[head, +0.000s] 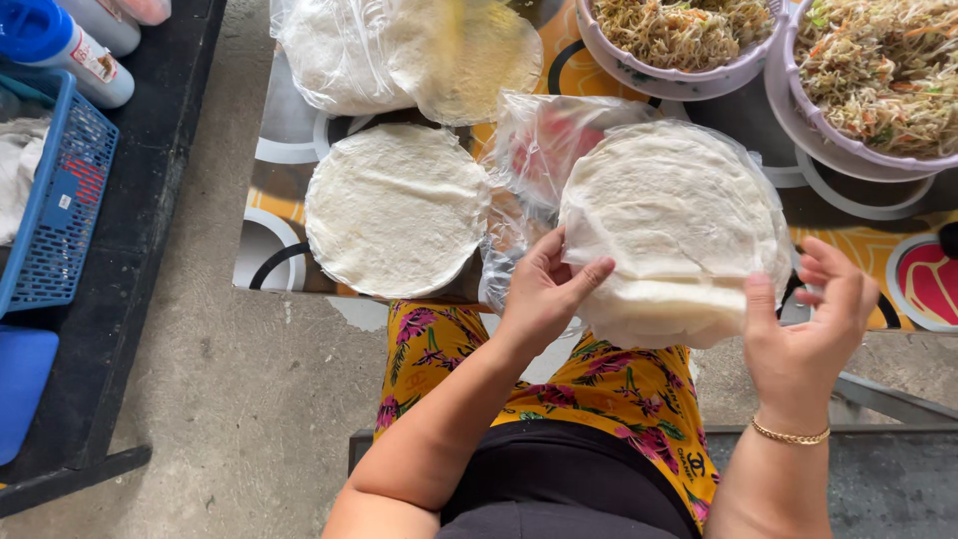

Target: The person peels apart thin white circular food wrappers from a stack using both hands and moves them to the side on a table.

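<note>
Both hands (544,289) (808,329) grip wrapper stack (669,220).

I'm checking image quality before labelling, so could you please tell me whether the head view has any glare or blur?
Head view: soft, even daylight; mild sheen on the plastic bag; the wrapper stack and both hands, left and right, are sharp; the top wrapper bundle looks slightly smeared.

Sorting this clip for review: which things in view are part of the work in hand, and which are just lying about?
In use:
- left hand and right hand, both on the stack of thin round wrappers
- single wrapper laid flat on the table
- two bowls of shredded filling

Lying about:
- blue basket
- bottle with blue cap
- empty clear bag
</note>
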